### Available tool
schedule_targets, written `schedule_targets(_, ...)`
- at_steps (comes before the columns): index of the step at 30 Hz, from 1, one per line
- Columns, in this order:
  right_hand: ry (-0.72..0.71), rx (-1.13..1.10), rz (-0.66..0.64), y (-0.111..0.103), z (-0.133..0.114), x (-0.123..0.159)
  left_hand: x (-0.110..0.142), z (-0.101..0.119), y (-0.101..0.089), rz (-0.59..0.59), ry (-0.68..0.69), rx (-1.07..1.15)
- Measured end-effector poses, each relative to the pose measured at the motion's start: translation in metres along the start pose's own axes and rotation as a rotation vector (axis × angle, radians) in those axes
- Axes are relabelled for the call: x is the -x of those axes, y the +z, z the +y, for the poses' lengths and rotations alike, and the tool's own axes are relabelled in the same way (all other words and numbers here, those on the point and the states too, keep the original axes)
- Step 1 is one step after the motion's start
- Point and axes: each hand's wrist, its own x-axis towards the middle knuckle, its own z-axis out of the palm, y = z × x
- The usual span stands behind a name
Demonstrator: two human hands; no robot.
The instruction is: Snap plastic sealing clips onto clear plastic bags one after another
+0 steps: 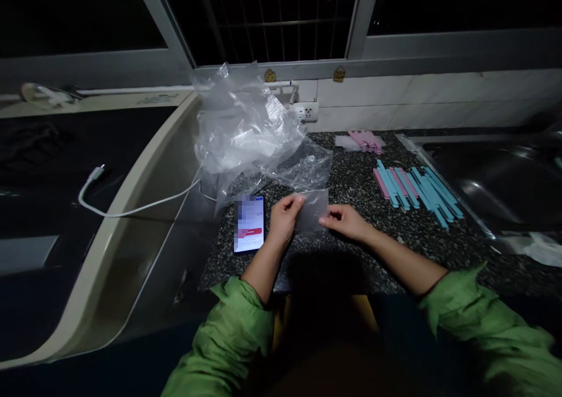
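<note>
L hand [284, 216] is pinching the left side of a small clear bag [312, 206], R hand [346, 221] is pinching its right edge, so it's sitting btwn them over the speckled counter [351, 185]. Imo the trick's keeping the pull light n even, tho idk which edge opens, too dim.

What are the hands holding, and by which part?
A small clear bag: the left hand holds its upper left side, the right hand its lower right edge.
</note>
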Motion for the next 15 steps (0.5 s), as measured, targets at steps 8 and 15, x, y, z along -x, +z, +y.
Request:
schedule_targets(8, 0.012, 0.040, 0.032, -0.001, 0.002, 0.001, -0.003, -0.006, -0.003, 0.029, -0.053, 0.121)
schedule_targets(15, 0.103, 0.704, 0.540, -0.085, 0.020, 0.001, 0.002, 0.004, 0.005, 0.017, -0.165, 0.226)
